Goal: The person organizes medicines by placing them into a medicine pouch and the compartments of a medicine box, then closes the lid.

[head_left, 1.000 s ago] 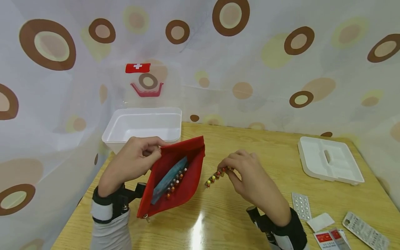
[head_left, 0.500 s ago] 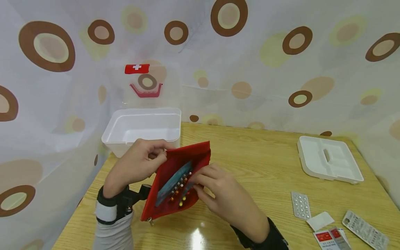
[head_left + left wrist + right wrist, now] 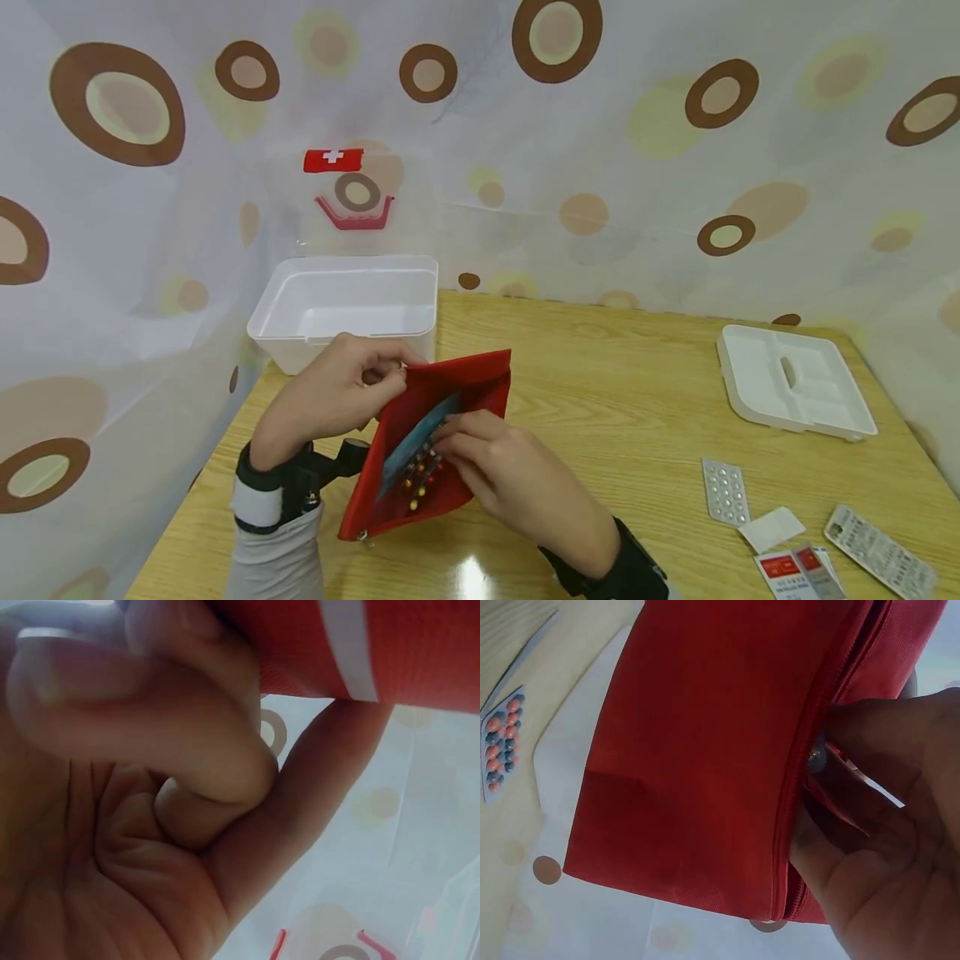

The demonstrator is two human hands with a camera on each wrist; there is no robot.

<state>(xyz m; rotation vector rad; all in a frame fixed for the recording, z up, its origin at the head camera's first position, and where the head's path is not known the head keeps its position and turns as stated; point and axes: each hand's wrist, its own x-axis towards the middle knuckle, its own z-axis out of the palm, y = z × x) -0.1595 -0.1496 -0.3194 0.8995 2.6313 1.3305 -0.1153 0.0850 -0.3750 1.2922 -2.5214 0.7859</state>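
Note:
A red zippered pouch [image 3: 480,386] is held up over the table with its mouth spread. My left hand [image 3: 330,392] grips the pouch's upper left edge between thumb and fingers; the left wrist view shows the red cloth [image 3: 435,652] at the fingertips. Inside lie a blue packet [image 3: 412,446] and blister packs of coloured capsules [image 3: 417,493]. My right hand [image 3: 517,479] reaches into the mouth, thumb and fingers pinching a capsule blister pack at its upper end. In the right wrist view a shiny capsule bubble [image 3: 817,756] shows between those fingers; the rest is hidden by the pouch.
Behind the pouch stands an open white box [image 3: 345,333] with a clear lid bearing a red cross label [image 3: 333,160]. A white divided tray [image 3: 757,375] sits at right. Nearer are a silver blister pack [image 3: 726,492], white packet [image 3: 771,530], red-and-white sachets [image 3: 791,575] and another foil pack [image 3: 881,552].
My right hand has moved left from beside the pouch into its mouth, taking the capsule blister pack inside. The left hand and pouch have shifted slightly right and down.

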